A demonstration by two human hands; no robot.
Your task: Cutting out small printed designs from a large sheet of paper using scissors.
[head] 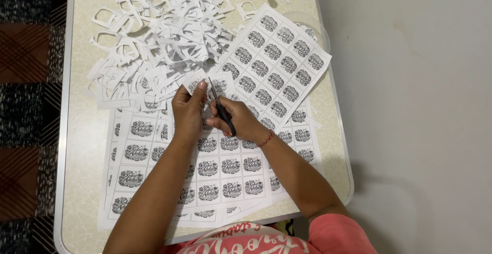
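I see my left hand [187,111] pinching a small printed paper strip [205,84]; my right hand [241,120] is closed around black-handled scissors [221,108], cutting it above the tabletop [82,131].

We see a pale cream table [82,146] with a faint mottled pattern, a metal rim and rounded corners, filling the middle of the view. To its right we see a plain light grey floor [410,105], smooth and bare, softly and evenly lit, with a dim shadow beside the table's near right corner. To its left we see a dark woven rug [28,95] in blocks of black, grey and brown.
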